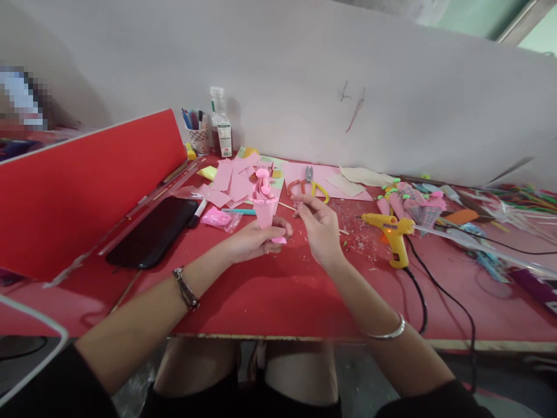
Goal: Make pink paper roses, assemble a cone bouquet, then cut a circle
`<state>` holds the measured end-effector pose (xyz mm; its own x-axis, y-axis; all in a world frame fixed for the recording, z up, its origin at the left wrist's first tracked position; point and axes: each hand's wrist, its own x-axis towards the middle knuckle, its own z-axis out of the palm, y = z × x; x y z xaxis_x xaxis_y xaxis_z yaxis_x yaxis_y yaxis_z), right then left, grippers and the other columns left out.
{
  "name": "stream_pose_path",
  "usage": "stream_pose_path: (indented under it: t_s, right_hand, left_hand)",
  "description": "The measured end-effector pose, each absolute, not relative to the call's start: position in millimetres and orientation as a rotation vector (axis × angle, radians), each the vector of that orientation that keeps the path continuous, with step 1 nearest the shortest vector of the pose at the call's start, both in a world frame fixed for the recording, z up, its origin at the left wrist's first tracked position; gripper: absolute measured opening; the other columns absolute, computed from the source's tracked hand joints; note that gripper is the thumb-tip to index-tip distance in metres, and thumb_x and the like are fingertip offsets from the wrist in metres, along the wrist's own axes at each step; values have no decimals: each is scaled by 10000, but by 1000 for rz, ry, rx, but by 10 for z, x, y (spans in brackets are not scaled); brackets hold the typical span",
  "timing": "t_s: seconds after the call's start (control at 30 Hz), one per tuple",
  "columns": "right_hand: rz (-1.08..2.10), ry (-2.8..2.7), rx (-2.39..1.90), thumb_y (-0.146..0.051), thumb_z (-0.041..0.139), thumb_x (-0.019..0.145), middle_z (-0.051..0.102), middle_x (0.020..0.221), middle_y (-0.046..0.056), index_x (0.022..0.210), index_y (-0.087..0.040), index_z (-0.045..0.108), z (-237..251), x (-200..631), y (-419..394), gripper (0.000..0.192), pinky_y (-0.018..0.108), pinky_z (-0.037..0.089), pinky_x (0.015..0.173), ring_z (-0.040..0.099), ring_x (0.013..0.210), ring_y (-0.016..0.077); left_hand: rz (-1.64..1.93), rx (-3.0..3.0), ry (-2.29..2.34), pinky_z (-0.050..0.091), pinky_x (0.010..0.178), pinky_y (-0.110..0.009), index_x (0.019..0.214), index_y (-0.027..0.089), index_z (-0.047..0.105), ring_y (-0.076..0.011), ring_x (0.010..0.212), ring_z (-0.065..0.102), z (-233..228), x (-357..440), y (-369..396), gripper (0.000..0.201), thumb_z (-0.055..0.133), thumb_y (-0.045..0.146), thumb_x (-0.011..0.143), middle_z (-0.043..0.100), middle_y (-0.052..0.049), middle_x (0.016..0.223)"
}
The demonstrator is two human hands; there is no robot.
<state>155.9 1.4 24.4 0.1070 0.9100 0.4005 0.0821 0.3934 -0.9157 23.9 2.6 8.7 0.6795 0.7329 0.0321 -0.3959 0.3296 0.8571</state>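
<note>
My left hand (pixel 256 238) grips a pink paper cone (pixel 265 210) with pink curled petals sticking out of its top, held upright over the red table (pixel 270 290). My right hand (pixel 318 225) hovers just to the right of the cone, fingers curled and pinching a thin wooden stick (pixel 287 206) that points left towards the cone. A small pink piece (pixel 279 240) lies under my left fingers.
Cut pink paper sheets (pixel 235 180) lie behind the cone, orange-handled scissors (pixel 308 184) beside them. A yellow glue gun (pixel 391 232) with a black cord stands at right, finished paper bouquets (pixel 418 206) beyond it. A red divider (pixel 78 186), a black tablet (pixel 152 232), a pen cup (pixel 198 136) and a bottle (pixel 221 125) stand at left.
</note>
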Motion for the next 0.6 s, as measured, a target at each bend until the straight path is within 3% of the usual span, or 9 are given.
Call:
stream_pose_path:
  t_s: [0.13,0.3,0.6]
  right_hand:
    - [1029,-1398,-960,-213,547,676,630,764,-4,820,-191,636,225,1555,20,170,239,457,675,563,691,100]
    - [1336,-1579,-832,-292,609,661,623,692,-18,784,-185,636,243,1556,-21,165,227,463,653,576,684,110]
    - [1485,-1509,-690,-335,687,596,616,668,-30,715,-193,623,233,1540,-55,196,211,457,583,548,594,90]
  left_hand:
    - [724,1008,359,190,377,-160,532,129,496,-16,360,253,91,236,32,60,485,104,585,341,61,427]
    - [587,1052,282,203,366,-173,513,125,494,-21,348,287,94,236,7,45,479,110,553,377,53,415]
    - [435,1177,293,263,407,-200,543,126,516,-38,383,376,124,245,-30,16,500,126,543,446,51,451]
